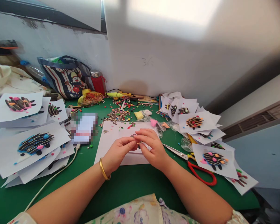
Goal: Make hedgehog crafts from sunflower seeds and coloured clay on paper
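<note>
Over a sheet of white paper [107, 149], my left hand [119, 152] and my right hand [154, 149] meet at the fingertips. Both are closed in a pinch around a small thin sunflower seed [141, 143], mostly covered by the fingers. Dark seeds partly show on the paper beneath, hidden by my hands. Just beyond lies a loose pile of striped sunflower seeds [118, 115], mixed with small coloured balls. Near the paper's far edge sit a yellow lump of clay [138, 115] and a pink lump [153, 123] in clear plastic.
Red-handled scissors [202, 174] lie right of my right hand. Stacked seed pictures stand at left [35, 146] and right [212, 158]. A blurred phone [85, 128] with a white cable [58, 174] is at left. Behind are a striped bag [65, 77] and red bottle [98, 82].
</note>
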A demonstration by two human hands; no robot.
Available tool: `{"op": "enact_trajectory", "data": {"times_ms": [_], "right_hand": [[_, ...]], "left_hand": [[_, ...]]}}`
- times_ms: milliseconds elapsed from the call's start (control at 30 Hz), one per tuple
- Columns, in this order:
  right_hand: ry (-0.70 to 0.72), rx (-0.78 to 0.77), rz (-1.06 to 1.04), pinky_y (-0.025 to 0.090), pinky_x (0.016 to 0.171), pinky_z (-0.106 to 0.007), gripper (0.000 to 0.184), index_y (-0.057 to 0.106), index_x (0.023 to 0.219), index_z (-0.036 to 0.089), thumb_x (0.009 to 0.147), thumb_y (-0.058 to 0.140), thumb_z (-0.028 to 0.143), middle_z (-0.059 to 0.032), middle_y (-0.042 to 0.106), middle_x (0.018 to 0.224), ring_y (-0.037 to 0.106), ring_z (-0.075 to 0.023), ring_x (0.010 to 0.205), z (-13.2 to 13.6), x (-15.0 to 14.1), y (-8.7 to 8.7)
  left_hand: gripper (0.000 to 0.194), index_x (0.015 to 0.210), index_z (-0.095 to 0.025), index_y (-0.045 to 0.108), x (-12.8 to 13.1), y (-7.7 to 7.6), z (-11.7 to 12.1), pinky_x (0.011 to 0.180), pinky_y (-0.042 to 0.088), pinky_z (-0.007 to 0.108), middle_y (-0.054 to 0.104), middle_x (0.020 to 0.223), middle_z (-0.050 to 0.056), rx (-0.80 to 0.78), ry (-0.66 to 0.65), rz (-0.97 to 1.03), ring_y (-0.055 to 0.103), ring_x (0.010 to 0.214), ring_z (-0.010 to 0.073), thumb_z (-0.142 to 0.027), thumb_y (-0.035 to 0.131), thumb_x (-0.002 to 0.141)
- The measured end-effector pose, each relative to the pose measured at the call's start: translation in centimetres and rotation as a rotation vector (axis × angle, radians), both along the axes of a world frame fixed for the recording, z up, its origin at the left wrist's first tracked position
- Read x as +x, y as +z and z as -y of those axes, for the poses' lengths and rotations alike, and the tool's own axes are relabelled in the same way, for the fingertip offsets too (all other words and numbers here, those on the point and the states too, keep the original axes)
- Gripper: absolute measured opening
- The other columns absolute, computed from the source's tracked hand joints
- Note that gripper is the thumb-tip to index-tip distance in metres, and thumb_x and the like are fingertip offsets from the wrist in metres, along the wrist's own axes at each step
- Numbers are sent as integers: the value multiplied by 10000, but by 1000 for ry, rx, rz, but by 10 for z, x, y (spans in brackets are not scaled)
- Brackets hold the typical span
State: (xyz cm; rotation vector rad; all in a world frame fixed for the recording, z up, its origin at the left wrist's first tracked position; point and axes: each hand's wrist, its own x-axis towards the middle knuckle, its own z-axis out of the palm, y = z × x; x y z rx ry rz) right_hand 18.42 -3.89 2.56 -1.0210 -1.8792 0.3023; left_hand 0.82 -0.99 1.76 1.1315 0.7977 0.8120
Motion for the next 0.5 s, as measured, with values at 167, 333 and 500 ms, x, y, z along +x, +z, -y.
{"op": "enact_trajectory", "data": {"times_ms": [167,333,500], "right_hand": [[-6,17,-8,471,1030,-492,326,664,1146,264,895,511,125,-71,667,1184,553,-238,1189,-1,0,0],[-9,6,3,474,1024,-495,317,669,1138,266,902,503,133,-71,668,1182,557,-238,1182,-2,0,-1],[-14,14,-14,470,1026,-473,307,673,1129,252,909,502,123,-71,677,1165,558,-224,1170,-2,0,-1]], "left_hand": [[244,889,-164,745,0,0,0,800,484,319,719,883,61,-18,-17,29,622,828,189,-364,777,753],[280,848,-149,737,0,0,0,792,487,329,700,832,65,-77,-10,53,614,795,180,-422,740,785],[230,842,-163,721,-1,-1,-1,779,459,296,681,839,35,-63,-21,62,584,792,156,-384,748,785]]}}
